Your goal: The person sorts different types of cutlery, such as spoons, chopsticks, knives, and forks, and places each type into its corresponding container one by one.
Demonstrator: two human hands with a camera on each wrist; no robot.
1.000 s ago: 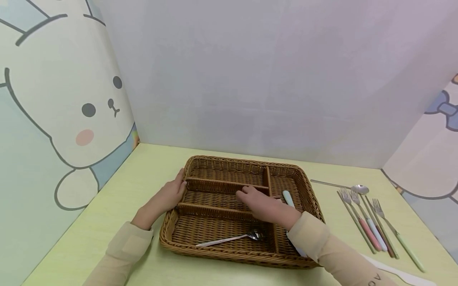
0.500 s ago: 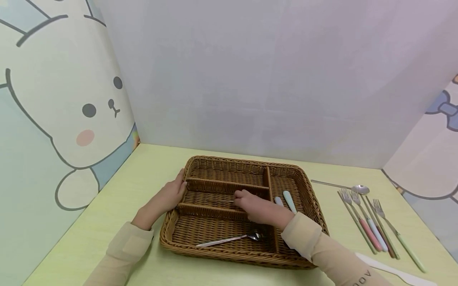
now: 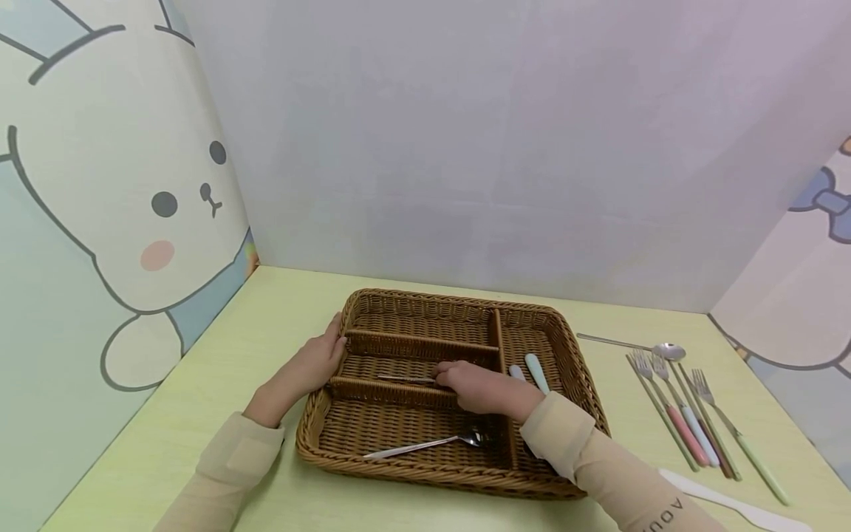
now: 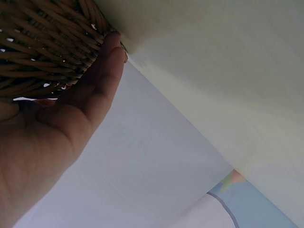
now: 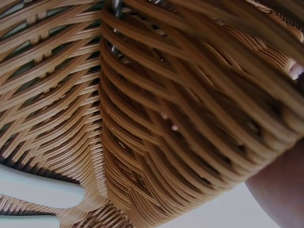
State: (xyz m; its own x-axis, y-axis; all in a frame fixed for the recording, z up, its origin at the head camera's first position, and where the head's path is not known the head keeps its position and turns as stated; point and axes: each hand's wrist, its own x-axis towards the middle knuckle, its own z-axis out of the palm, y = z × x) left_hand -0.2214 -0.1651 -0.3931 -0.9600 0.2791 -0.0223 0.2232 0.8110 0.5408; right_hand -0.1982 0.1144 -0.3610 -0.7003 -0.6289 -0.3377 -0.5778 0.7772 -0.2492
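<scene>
A brown wicker basket point(image 3: 412, 421) with several compartments stands on the pale green table. My left hand point(image 3: 319, 362) grips its left rim, thumb over the edge; in the left wrist view the fingers point(image 4: 107, 80) lie along the outer wall. Inside the middle compartment, my right hand point(image 3: 475, 388) pinches thin metal chopsticks point(image 3: 405, 379) near their right part; they lie low, pointing left. How many there are I cannot tell. A spoon point(image 3: 432, 445) lies in the front compartment. In the right compartment are a mint handle point(image 3: 536, 372) and a pale blue handle point(image 3: 516, 373), partly under my right forearm.
Right of the basket lie a long-handled spoon point(image 3: 668, 352), forks with pink, pale blue and green handles point(image 3: 761, 469), and more chopsticks point(image 3: 665, 417). A white knife point(image 3: 731, 502) lies nearer the front. A grey wall point(image 3: 479, 148) rises behind the table.
My right hand has moved slightly left and down within the middle compartment, and the chopsticks have shifted nearer the front divider. The pale blue handle has come into view. My left hand stays put.
</scene>
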